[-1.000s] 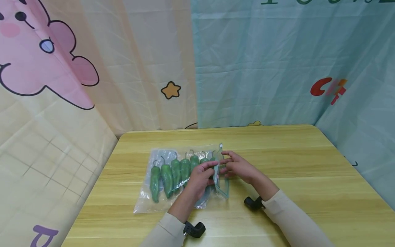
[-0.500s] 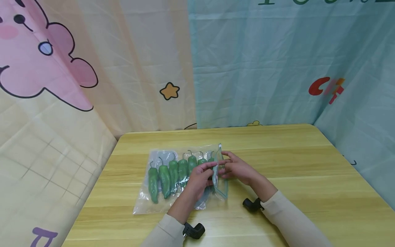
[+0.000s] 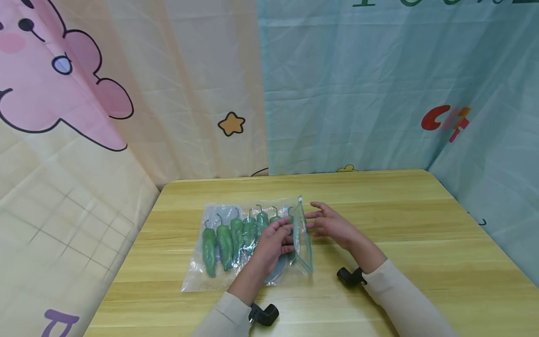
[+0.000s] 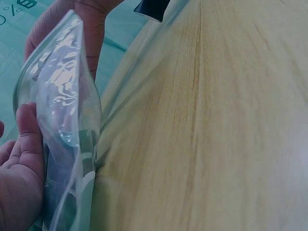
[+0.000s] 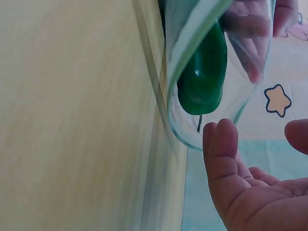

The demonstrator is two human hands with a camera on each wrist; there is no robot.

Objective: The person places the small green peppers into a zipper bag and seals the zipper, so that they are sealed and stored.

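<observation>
A clear zipper bag [image 3: 193,277] with a teal-edged mouth lies on the table, its mouth facing right. Several green peppers [image 3: 225,247] are lined up inside it; one green pepper [image 5: 204,77] shows close to the gaping mouth in the right wrist view. My left hand [image 3: 273,243] is over the bag's right part, its fingers extended against the film beside the mouth. In the left wrist view, a fingertip of this left hand [image 4: 21,178] rests at the film. Just right of the mouth, my right hand [image 3: 332,228] has its fingers loosely spread, holding nothing.
The wooden table [image 3: 400,220] extends around the bag on all sides. A printed curtain [image 3: 358,93] hangs behind and beside it. Black wrist cameras [image 3: 265,315] stick out below both forearms. A small white slider [image 3: 300,199] sits at the far end of the zipper.
My right hand has let go of the bag's mouth and moved slightly right. The left hand's fingers have loosened from the edge, and the mouth strip now stands apart from both hands.
</observation>
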